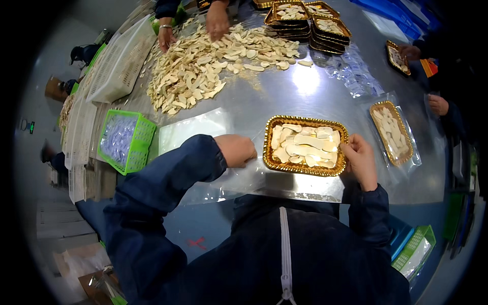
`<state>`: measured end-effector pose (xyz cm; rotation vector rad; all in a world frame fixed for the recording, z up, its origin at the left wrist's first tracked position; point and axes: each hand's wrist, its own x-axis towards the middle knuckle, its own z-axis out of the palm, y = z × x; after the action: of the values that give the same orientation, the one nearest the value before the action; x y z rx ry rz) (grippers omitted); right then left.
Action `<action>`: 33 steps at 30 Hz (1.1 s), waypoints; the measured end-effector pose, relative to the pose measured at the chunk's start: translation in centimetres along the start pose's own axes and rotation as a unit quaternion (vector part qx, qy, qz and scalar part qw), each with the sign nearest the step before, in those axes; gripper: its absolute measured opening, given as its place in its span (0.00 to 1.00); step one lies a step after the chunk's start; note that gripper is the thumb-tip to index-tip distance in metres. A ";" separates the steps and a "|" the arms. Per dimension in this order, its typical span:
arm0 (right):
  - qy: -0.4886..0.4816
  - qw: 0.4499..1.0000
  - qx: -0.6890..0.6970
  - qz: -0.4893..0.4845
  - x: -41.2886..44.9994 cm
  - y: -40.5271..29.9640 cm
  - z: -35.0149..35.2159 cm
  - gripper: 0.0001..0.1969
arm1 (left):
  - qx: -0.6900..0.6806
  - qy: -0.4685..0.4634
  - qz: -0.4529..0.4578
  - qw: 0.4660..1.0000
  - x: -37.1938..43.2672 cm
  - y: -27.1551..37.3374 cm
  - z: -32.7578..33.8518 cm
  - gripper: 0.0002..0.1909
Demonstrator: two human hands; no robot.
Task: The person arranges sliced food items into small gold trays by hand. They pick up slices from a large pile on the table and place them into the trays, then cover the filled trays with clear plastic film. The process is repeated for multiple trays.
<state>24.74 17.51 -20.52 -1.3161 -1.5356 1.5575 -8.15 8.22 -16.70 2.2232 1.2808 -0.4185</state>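
Note:
A gold tray [268, 162] with a beaded rim lies before me, filled with pale dried slices [305, 145]. My right hand [360, 160] grips its right end between thumb and fingers. To the left of the tray, my left hand [237, 150] pinches the edge of a clear plastic bag [242, 179]. That bag spreads along the table's front edge; how far it reaches under the tray I cannot tell. Behind my left wrist lies a stack of flat clear bags [190, 129].
Farther back are a slice heap [198, 68] with a co-worker's hands [217, 23] in it, and stacked filled trays [328, 28]. A green basket [141, 145] of sachets stands left. At right lie loose sachets [354, 72], a bagged tray [392, 133] and another person's hand [438, 105].

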 end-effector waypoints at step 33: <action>-0.138 0.969 0.183 0.088 -0.9 2.0 0.1 0.04 | -0.185 0.250 0.228 0.923 8.7 8.8 -9.7 0.28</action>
<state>25.39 16.34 -22.19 -1.0818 -1.2251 2.0923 3.87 16.43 -10.66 2.2589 0.9104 0.5585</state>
